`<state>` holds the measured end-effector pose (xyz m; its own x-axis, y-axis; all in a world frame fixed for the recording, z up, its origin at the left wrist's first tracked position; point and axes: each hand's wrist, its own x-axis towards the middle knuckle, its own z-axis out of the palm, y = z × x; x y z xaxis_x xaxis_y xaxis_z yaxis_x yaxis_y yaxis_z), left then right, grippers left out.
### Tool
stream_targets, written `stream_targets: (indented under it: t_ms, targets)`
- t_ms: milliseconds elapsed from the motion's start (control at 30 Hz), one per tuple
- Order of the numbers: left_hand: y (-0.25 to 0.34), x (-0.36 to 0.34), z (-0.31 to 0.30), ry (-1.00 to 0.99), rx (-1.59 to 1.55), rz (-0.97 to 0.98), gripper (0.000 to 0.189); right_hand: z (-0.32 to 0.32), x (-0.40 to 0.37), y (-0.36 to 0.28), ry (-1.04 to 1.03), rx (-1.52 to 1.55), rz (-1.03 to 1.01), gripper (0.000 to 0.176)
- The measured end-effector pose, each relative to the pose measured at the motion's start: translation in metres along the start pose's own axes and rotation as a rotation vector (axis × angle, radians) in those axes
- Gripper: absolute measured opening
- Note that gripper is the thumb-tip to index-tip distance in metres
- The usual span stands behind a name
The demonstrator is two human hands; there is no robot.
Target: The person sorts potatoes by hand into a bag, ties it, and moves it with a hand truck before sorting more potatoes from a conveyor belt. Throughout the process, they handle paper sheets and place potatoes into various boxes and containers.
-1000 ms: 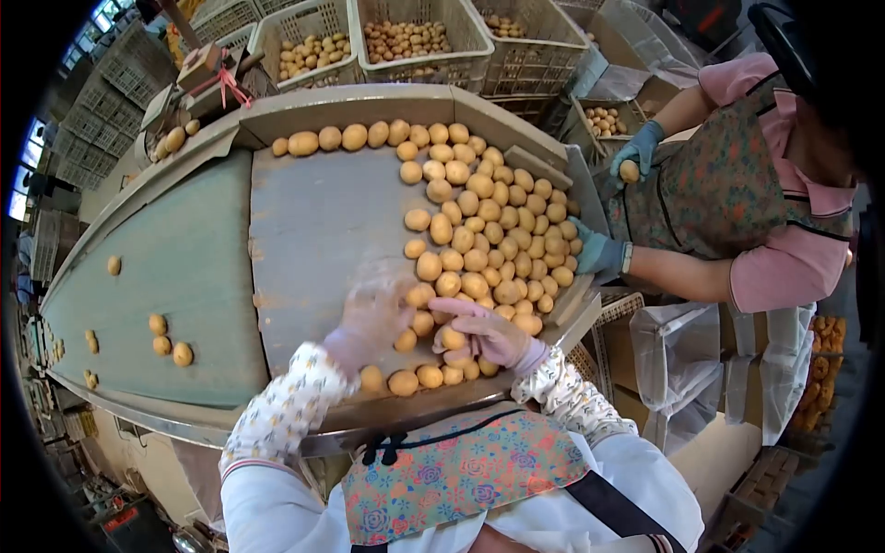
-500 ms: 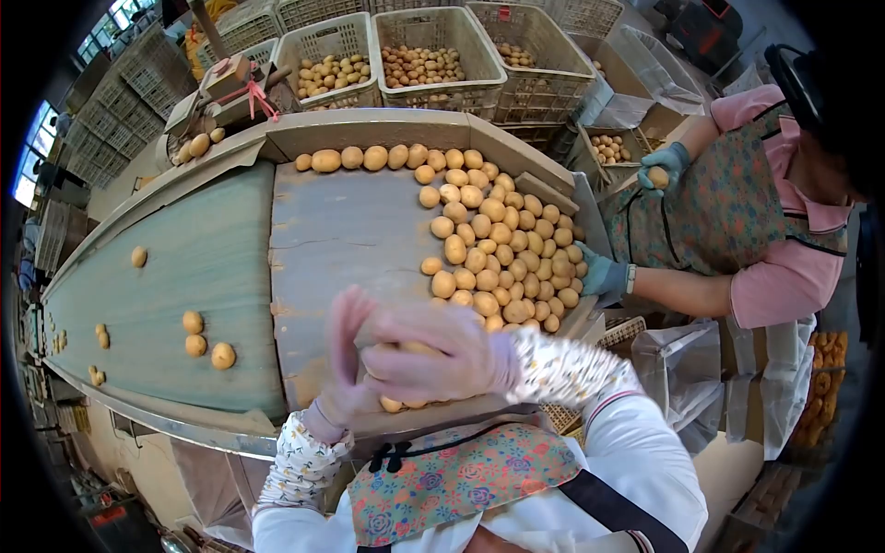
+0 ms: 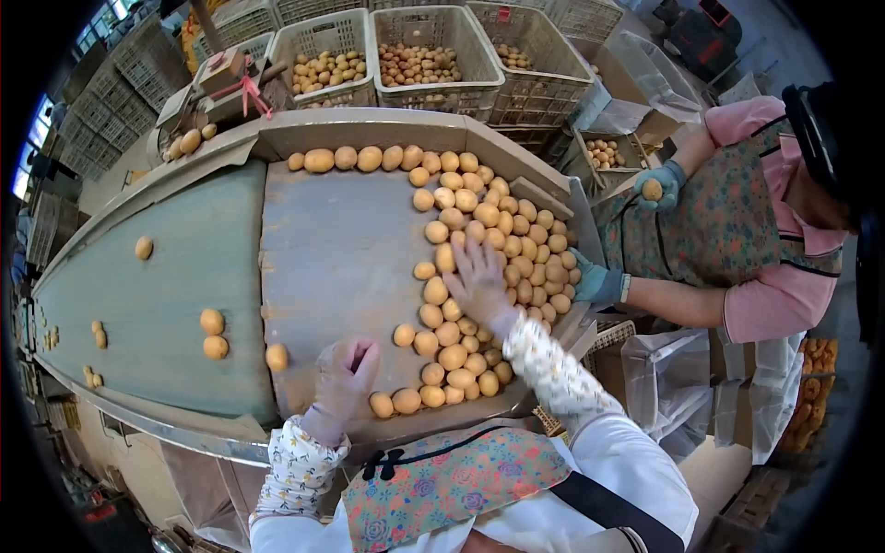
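Pale gloves cover both of my hands. My right hand (image 3: 480, 284) lies with fingers spread on the left side of a crowd of potatoes (image 3: 452, 358), touching several of them. Nearer to me, my left hand (image 3: 347, 380) is held over the grey board (image 3: 341, 240) with its fingers curled closed. Whatever may be inside that fist is hidden. A single potato (image 3: 277, 358) sits to its left, at the seam between the board and the green belt (image 3: 175, 276).
A co-worker at the right holds one potato (image 3: 653, 190) in a gloved hand (image 3: 666, 182); their other gloved hand (image 3: 595, 277) touches the pile's right edge. Crates (image 3: 438, 92) of potatoes stand behind the raised rim (image 3: 369, 129). A few potatoes lie on the belt.
My hands, blurred and together near the front with a potato between them, have parted. The right moved forward onto the potatoes; the left drew back. Potatoes on the belt shifted toward the board.
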<state>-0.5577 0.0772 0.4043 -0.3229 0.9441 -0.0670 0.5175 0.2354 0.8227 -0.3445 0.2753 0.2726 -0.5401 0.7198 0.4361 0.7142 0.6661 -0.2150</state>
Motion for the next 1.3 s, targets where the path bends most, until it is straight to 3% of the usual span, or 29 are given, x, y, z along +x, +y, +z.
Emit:
stream_targets:
  t_ms: [67, 100, 167, 200, 300, 333, 400, 533, 600, 667, 800, 933, 1000, 1133, 1200, 1300]
  targets:
    - [-0.001, 0.004, 0.009, 0.018, 0.135, 0.076, 0.010, -0.050, -0.020, -0.033, -0.202, 0.272, 0.107, 0.068]
    - [-0.004, 0.004, 0.014, 0.022, 0.207, 0.073, 0.007, -0.066, -0.028, -0.047, -0.251, 0.162, 0.009, 0.065]
    - [-0.013, 0.015, 0.024, 0.064, 0.316, 0.256, 0.009, -0.067, -0.024, -0.046, -0.154, 0.358, -0.090, 0.055]
    - [-0.018, 0.014, 0.024, 0.084, 0.371, 0.336, 0.012, -0.076, -0.009, -0.042, -0.141, 0.547, -0.114, 0.049]
    - [0.003, -0.005, 0.005, -0.002, 0.522, 0.349, 0.031, -0.093, 0.078, 0.006, -0.354, 0.698, -0.042, 0.031]
    - [0.014, -0.017, -0.002, -0.012, 0.579, 0.364, 0.034, -0.059, 0.103, 0.030, 0.136, 0.701, -0.118, 0.024]
    - [0.022, -0.049, -0.010, -0.032, 0.718, 0.279, 0.041, -0.025, 0.177, 0.085, 0.368, 0.621, -0.059, 0.029]
    - [0.016, -0.080, -0.008, -0.027, 0.763, 0.085, 0.043, 0.034, 0.306, 0.185, -0.074, 0.121, 0.251, 0.054]
    - [0.021, -0.078, -0.005, 0.010, 0.794, 0.058, 0.041, 0.041, 0.344, 0.194, -0.298, 0.218, 0.327, 0.062]
    - [0.026, -0.076, -0.003, 0.003, 0.801, 0.049, 0.039, 0.075, 0.372, 0.210, -0.503, 0.215, 0.331, 0.080]
    - [0.036, -0.065, -0.002, -0.047, 0.841, 0.004, 0.035, 0.122, 0.400, 0.229, -0.653, 0.200, 0.383, 0.084]
    - [0.037, -0.055, 0.003, -0.068, 0.857, 0.011, 0.034, 0.151, 0.418, 0.234, -0.568, 0.177, 0.449, 0.061]
    - [0.038, -0.055, 0.005, -0.080, 0.852, 0.031, 0.034, 0.154, 0.415, 0.239, -0.508, 0.115, 0.388, 0.059]
    - [0.038, -0.052, 0.007, -0.106, 0.844, 0.022, 0.035, 0.159, 0.422, 0.245, -0.534, 0.192, 0.450, 0.061]
    - [0.041, -0.053, 0.004, -0.136, 0.862, 0.005, 0.035, 0.173, 0.421, 0.246, -0.402, 0.327, 0.493, 0.060]
    - [0.047, -0.050, 0.006, -0.127, 0.876, 0.021, 0.035, 0.180, 0.426, 0.254, -0.459, 0.385, 0.449, 0.065]
